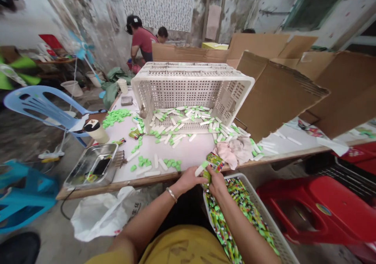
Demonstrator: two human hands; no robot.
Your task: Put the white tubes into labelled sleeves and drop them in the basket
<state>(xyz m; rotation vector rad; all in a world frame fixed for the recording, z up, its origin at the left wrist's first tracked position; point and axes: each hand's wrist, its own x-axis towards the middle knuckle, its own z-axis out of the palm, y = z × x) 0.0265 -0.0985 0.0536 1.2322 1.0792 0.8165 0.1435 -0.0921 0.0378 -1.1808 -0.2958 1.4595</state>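
Fingers (191, 174) grip white stick (200, 170); basket (263, 212) holds packets (249, 206).

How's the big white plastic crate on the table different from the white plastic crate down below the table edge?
The white plastic crate on the table lies on its side, facing the person, while the lower white plastic crate opens upward.
The table crate has loose white-and-green sticks inside; the lower crate holds a heap of shiny, colourful packets.
Both crates are pale, with holes in their walls.
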